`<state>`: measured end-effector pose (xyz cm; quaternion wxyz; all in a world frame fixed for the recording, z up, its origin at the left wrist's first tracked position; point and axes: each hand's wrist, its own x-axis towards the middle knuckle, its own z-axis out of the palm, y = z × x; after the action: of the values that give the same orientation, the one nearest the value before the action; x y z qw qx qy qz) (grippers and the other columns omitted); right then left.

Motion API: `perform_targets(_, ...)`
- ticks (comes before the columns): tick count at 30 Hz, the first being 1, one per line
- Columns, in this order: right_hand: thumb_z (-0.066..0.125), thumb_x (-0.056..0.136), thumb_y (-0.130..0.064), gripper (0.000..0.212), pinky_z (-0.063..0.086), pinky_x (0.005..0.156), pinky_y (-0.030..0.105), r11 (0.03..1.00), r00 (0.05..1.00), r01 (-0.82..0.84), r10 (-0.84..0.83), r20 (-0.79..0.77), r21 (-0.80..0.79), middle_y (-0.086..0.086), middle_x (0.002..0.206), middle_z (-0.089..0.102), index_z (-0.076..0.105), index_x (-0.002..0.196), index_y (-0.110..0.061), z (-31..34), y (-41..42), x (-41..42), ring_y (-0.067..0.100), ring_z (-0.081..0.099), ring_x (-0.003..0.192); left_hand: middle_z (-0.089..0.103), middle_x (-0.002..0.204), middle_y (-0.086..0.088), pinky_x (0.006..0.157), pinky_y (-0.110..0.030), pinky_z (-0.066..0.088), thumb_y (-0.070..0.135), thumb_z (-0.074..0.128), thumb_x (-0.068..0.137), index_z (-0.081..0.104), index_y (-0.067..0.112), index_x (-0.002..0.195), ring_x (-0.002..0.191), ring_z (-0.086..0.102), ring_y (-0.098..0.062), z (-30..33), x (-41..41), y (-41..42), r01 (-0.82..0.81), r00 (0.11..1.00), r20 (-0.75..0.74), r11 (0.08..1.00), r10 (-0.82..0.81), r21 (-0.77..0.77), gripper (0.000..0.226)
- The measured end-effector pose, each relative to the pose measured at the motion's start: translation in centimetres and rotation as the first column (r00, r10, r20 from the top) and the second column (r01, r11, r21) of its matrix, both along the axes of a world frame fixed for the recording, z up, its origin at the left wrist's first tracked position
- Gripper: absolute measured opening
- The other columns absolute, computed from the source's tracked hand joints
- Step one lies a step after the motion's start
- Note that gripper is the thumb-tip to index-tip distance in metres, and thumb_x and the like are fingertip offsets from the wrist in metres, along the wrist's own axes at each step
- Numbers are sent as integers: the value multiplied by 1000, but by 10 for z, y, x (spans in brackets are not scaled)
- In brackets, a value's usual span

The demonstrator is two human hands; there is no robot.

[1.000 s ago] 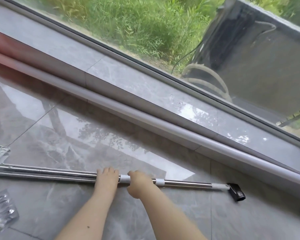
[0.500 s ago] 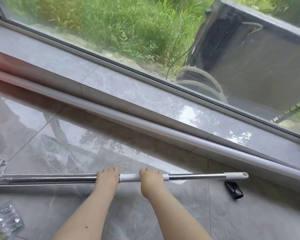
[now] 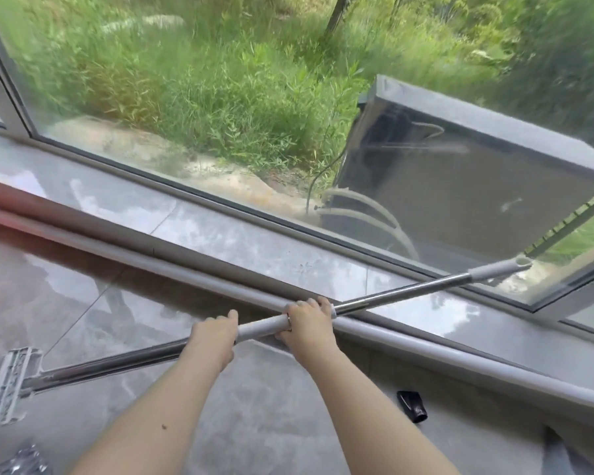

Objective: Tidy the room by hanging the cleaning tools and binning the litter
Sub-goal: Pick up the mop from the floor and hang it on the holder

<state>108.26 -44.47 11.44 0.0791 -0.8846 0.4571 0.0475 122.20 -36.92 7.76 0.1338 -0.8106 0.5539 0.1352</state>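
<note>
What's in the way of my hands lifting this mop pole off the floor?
Nothing visible. The left hand and right hand both grip the mop pole directly, and its handle end is raised in front of the window. The black cap and the crumpled plastic wrapper lie on the floor apart from the pole.

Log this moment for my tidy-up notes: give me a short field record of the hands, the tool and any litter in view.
tool: mop pole, lifted at a slant, handle end toward the window
mop head: low at left, near the floor
left hand: grips the pole
right hand: grips the pole beside it
litter: black cap on floor at right; clear wrapper at lower left
hung yet: no
</note>
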Motion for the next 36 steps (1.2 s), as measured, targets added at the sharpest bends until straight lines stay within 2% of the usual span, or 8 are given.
perform_targets(9, 60, 86, -34, 34, 14, 106, 29, 987, 990, -142, 143, 18, -72, 3, 116, 62, 60, 115, -15, 210, -8, -35, 22, 45, 117, 62, 121, -2, 87, -35, 49, 22, 56, 87, 44, 19, 124, 112, 61, -25, 195, -38, -6, 42, 989, -145, 999, -41, 0, 39)
perform_targets(18, 64, 83, -20, 35, 6, 108, 26, 941, 964, -265, 259, -58, -211, 5, 119, 59, 60, 117, -13, 461, -16, -65, 22, 40, 125, 65, 99, 0, 76, -27, 47, 24, 64, 74, 57, 21, 92, 98, 66, -22, 436, -80, -27, -17, 940, -342, 997, -11, -79, 20)
perform_targets(21, 62, 82, -18, 35, -2, 105, 25, 914, 957, -290, 266, -119, -284, 5, 120, 59, 60, 117, -12, 539, -16, -71, 22, 40, 126, 69, 102, -10, 75, -30, 48, 15, 64, 76, 62, 9, 99, 99, 65, -26, 504, -94, -34, -21, 882, -468, 988, -55, -156, 24)
perform_targets(24, 62, 83, -17, 35, 4, 109, 27, 896, 952, -292, 237, -196, -334, 5, 121, 59, 61, 117, -12, 613, -7, -81, 22, 40, 125, 65, 96, -12, 75, -30, 44, 14, 65, 80, 62, 0, 105, 91, 61, -24, 569, -107, -36, 25, 833, -539, 983, -122, -183, 29)
perform_targets(26, 62, 85, -17, 32, 10, 112, 30, 892, 951, -289, 226, -211, -348, 4, 121, 60, 61, 116, -11, 653, 3, -87, 21, 41, 125, 60, 84, -8, 69, -29, 43, 17, 67, 78, 64, 7, 84, 81, 59, -22, 600, -109, -36, 48, 823, -535, 960, -194, -275, 12)
perform_targets(28, 60, 87, -23, 32, 16, 113, 32, 901, 960, -260, 202, -196, -347, 5, 122, 60, 63, 117, -11, 694, 15, -94, 21, 42, 125, 60, 79, -5, 66, -25, 42, 24, 66, 77, 54, 17, 66, 78, 60, -24, 636, -113, -35, 69, 810, -524, 930, -264, -362, 18)
perform_targets(32, 54, 89, -29, 33, 17, 114, 32, 880, 966, -218, 132, -224, -422, 4, 122, 62, 64, 116, -13, 765, 46, -108, 20, 44, 125, 73, 96, -11, 71, -27, 48, 31, 63, 78, 67, 7, 88, 93, 68, -28, 704, -128, -25, 142, 799, -464, 869, -383, -473, 27)
perform_targets(36, 50, 93, -20, 26, -7, 119, 31, 809, 995, -102, 74, -72, -578, -5, 119, 62, 68, 112, -20, 815, 76, -133, 14, 38, 130, 70, 105, -10, 77, -28, 47, 34, 61, 79, 65, 10, 100, 99, 64, -27, 755, -147, -13, 216, 748, -458, 829, -480, -517, 32)
